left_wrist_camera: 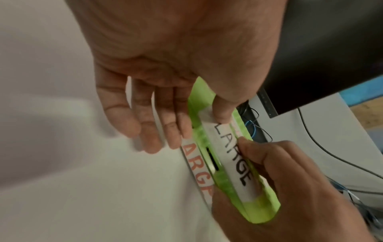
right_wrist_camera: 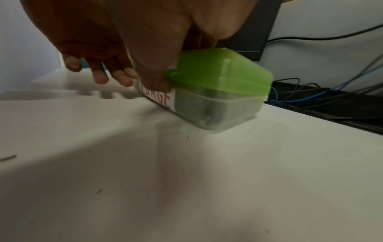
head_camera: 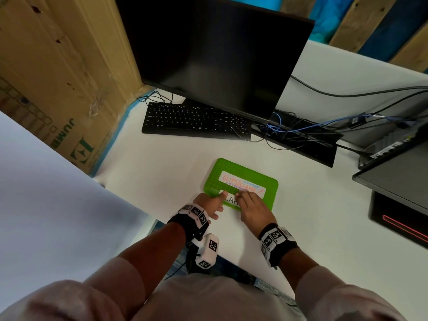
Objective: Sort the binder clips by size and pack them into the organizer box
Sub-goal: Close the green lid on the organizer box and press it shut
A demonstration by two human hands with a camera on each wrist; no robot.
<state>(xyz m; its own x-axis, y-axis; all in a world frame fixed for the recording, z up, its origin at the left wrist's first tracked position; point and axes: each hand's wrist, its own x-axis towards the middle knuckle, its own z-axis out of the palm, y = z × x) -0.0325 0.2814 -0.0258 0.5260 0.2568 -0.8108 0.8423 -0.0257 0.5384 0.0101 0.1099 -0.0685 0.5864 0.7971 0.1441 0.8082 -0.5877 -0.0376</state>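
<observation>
Head view: the green-lidded organizer box [head_camera: 240, 179] sits lid-on toward the desk's [head_camera: 162, 177] front edge, before the keyboard [head_camera: 196, 120]. Left wrist view: the left hand [left_wrist_camera: 165, 73] presses its thumb on the lid, fingers straight. Right wrist view: the right hand [right_wrist_camera: 134, 32] pinches the lid's near edge.

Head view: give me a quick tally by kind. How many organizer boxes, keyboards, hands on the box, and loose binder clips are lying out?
organizer box: 1
keyboard: 1
hands on the box, left hand and right hand: 2
loose binder clips: 0 in view
Total: 4
</observation>
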